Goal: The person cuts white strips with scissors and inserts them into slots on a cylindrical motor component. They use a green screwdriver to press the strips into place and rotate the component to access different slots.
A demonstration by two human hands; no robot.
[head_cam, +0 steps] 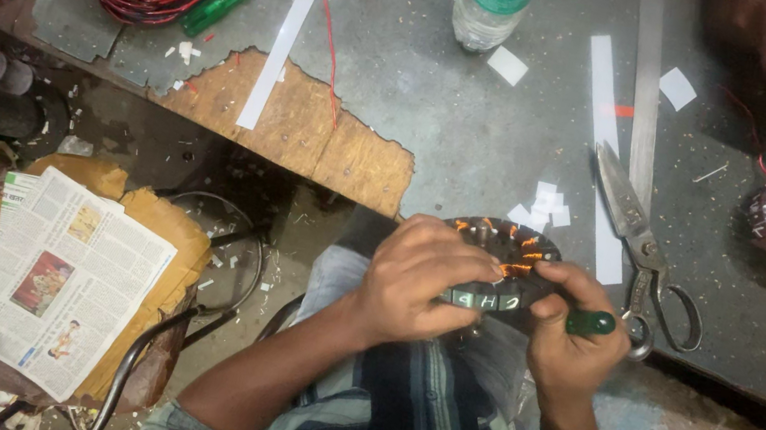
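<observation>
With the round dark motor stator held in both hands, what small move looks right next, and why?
Probably press the green-handled tool in the right hand further into a slot. The left hand already grips the round dark motor stator at the table edge, copper windings facing up.

The person's left hand (419, 281) is curling palm-down, its fingers bending over toward the right hand, knuckles facing up at the camera. The bare left forearm is running down and outward from the wrist to a bent elbow, where a striped sleeve begins. The right hand (568, 329) is sitting just beside the left, closing into a loose fist with the thumb pressing along the top toward the left fingertips. The right wrist is bending slightly inward, and its forearm is dropping almost straight below the hand.
</observation>
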